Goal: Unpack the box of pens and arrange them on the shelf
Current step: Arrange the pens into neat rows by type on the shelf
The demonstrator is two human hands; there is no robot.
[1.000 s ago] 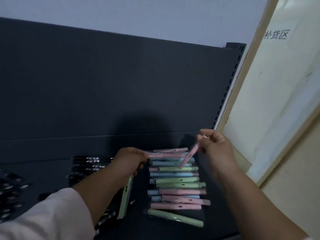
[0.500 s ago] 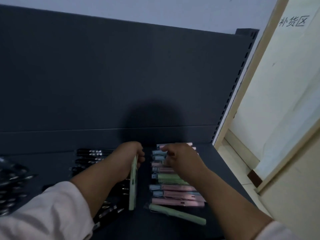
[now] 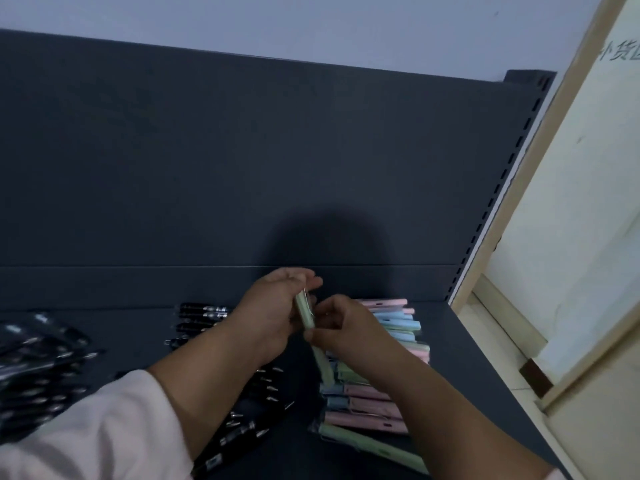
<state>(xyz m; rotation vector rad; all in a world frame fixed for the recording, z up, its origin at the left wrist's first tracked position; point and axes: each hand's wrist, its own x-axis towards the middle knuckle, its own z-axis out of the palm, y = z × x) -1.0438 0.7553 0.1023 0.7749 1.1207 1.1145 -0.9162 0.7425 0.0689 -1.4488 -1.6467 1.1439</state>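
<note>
Dark shelf (image 3: 467, 341), green pen (image 3: 305, 311) pinched between left hand (image 3: 273, 310), right hand (image 3: 346, 327)

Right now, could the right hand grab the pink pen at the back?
Probably yes: the right hand is just beside the pink pen, nothing between, but it would first have to release the green pen.

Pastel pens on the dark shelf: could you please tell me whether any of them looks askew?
Yes: the light green plastic pen nearest the front lies slanted across the dark shelf, while the pink and blue pens behind it lie parallel.
</note>
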